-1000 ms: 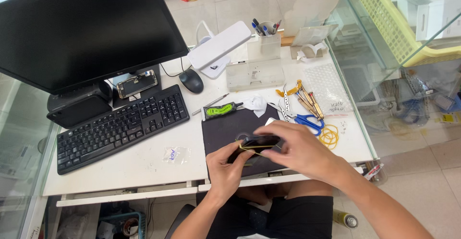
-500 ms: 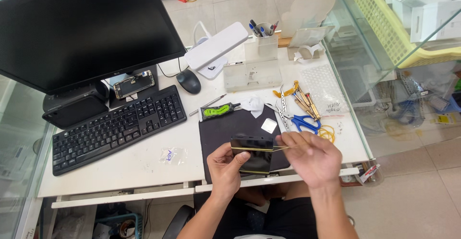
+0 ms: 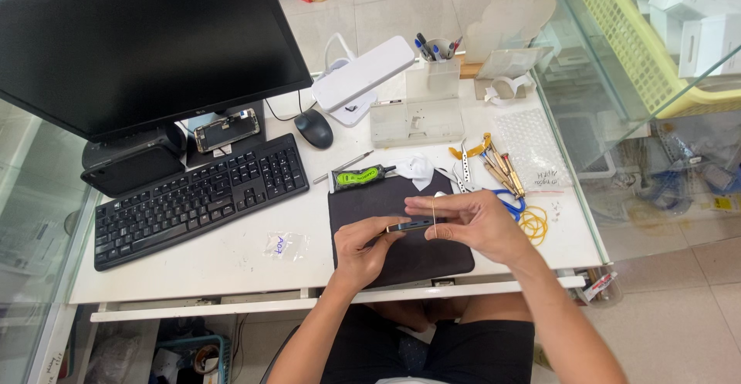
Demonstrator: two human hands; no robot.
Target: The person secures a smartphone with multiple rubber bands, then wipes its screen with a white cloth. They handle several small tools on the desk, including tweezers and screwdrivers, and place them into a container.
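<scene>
Both my hands hold a dark smartphone (image 3: 409,225) edge-up over a black work mat (image 3: 386,199) on the white desk. My left hand (image 3: 363,246) grips the phone's left end from below. My right hand (image 3: 472,224) pinches its right end, with a thin yellow rubber band (image 3: 434,222) stretched around the phone between the fingers. The phone's face is hidden from me.
Beyond the mat lie a green tube (image 3: 360,176), a white cloth (image 3: 417,169), tweezers and tools (image 3: 494,164), blue scissors and yellow rubber bands (image 3: 532,224). A keyboard (image 3: 193,199), mouse (image 3: 314,128) and monitor (image 3: 147,44) stand at the left. Glass cabinets flank the desk.
My right hand has come back over the phone's right end and now pinches a rubber band around it. The phone stays above the mat.
</scene>
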